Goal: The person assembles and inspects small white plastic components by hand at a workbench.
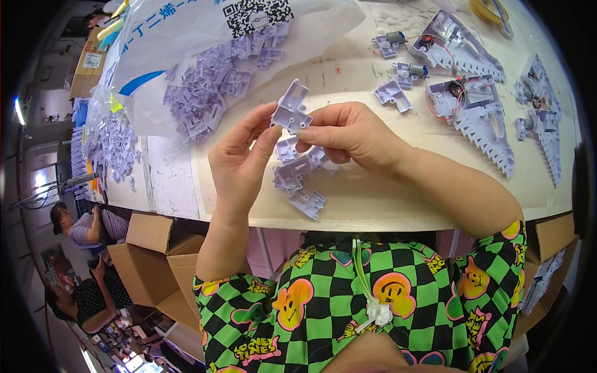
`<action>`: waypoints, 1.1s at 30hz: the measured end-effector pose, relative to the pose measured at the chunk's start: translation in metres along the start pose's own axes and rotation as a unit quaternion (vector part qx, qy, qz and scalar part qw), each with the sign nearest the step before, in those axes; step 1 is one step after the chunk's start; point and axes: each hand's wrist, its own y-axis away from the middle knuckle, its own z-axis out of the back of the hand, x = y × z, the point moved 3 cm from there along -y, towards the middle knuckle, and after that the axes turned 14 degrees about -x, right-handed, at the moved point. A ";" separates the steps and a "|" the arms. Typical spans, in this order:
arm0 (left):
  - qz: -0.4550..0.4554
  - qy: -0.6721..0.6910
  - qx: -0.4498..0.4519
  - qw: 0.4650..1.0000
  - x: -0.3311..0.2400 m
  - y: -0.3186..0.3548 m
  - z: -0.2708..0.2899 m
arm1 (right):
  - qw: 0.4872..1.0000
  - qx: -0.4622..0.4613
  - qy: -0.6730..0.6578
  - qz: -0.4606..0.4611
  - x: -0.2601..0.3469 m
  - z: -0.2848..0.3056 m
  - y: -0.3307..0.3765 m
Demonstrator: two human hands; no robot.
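Observation:
Between my two hands, above the table, is a pale lilac moulded plastic housing [290, 113] with an open compartment facing up. My left hand [244, 149] pinches its left side between thumb and fingers. On the right, my right hand [351, 133] has thumb and forefinger closed on its lower right corner. Just below my fingers, several similar plastic housings [292, 174] lie on the table. One more housing [309, 203] rests nearest the table edge.
A heap of small housings [208, 90] lies on a white plastic sack [168, 37]. Saw-toothed shells [482, 121] with wires and small motors [394, 37] are at right. Cardboard boxes [146, 267] stand left of the table [373, 208]. Two people [93, 230] sit farther left.

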 end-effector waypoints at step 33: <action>-0.116 -0.453 -0.070 0.881 0.032 -0.058 0.036 | 0.936 -0.113 0.270 0.198 0.006 0.019 -0.018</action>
